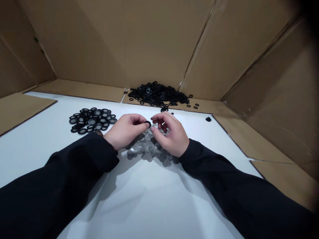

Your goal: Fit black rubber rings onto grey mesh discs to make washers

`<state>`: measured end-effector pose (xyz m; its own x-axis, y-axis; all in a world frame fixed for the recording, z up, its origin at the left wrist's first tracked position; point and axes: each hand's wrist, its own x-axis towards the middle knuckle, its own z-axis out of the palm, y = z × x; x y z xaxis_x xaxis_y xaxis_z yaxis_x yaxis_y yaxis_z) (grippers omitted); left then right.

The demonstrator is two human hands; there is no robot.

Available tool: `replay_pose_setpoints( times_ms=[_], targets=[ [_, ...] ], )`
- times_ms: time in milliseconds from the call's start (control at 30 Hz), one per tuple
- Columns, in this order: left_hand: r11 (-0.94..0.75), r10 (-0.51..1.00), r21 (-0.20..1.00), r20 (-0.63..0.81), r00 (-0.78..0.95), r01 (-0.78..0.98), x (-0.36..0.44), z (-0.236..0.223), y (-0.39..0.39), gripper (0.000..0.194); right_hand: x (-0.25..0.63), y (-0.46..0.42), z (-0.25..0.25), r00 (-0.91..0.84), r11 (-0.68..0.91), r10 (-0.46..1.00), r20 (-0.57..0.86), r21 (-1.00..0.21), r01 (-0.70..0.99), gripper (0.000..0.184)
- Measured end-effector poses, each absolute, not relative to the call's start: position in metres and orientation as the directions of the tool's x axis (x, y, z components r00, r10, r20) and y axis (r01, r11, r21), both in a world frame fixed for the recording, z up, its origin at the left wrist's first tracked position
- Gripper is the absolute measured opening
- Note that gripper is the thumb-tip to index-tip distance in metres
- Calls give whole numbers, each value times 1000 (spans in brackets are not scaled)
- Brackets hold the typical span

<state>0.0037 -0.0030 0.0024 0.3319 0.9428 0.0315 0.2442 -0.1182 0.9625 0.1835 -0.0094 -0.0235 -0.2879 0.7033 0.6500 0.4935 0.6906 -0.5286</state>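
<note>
Between thumb and forefinger, my left hand [127, 130] pinches a black rubber ring [148, 124]. My right hand [171, 132] is just to the right of it, thumb and fingers curved and apart; I see nothing held in them. Below both hands spreads a pile of thin grey mesh discs [147, 147], partly hidden by the hands. Left of my left hand lies a heap of black rings with grey discs set in them [91, 121]. Farther back, against the cardboard, rises a large pile of loose black rings [159, 94].
Cardboard walls [154, 43] enclose the white table [144, 199] at the back and sides. Flat cardboard strips [236, 139] lie along its edges. A small black piece [208, 119] rests at the right, and a few stray rings [196, 106] lie beside the back pile.
</note>
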Motion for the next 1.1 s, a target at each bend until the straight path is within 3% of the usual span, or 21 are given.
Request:
replay_pose_setpoints(
  times_ms=[67, 267, 567, 733, 900, 1100],
  targets=[
    [-108, 932, 968, 20, 362, 225, 5, 3, -4, 19, 182, -10, -23, -309, 714, 677, 668, -494, 496, 31],
    [-94, 896, 977, -1, 444, 191, 6, 3, -6, 17, 181, -10, -24, -321, 738, 645, 693, -456, 497, 22],
    [72, 882, 996, -88, 463, 51, 4, 1, -4, 17, 186, -9, -22, -406, 799, 591, 697, -437, 413, 29],
    [74, 868, 997, -80, 489, 32, 4, 0, -3, 21, 184, -9, -22, -362, 775, 620, 696, -471, 422, 38],
    [102, 868, 993, -115, 483, 53, 5, 3, -5, 21, 185, -8, -23, -340, 764, 627, 700, -470, 442, 23],
    [81, 866, 996, -95, 492, 49, 3, 1, -3, 15, 189, -8, -22, -407, 803, 592, 696, -465, 372, 26]
  ],
)
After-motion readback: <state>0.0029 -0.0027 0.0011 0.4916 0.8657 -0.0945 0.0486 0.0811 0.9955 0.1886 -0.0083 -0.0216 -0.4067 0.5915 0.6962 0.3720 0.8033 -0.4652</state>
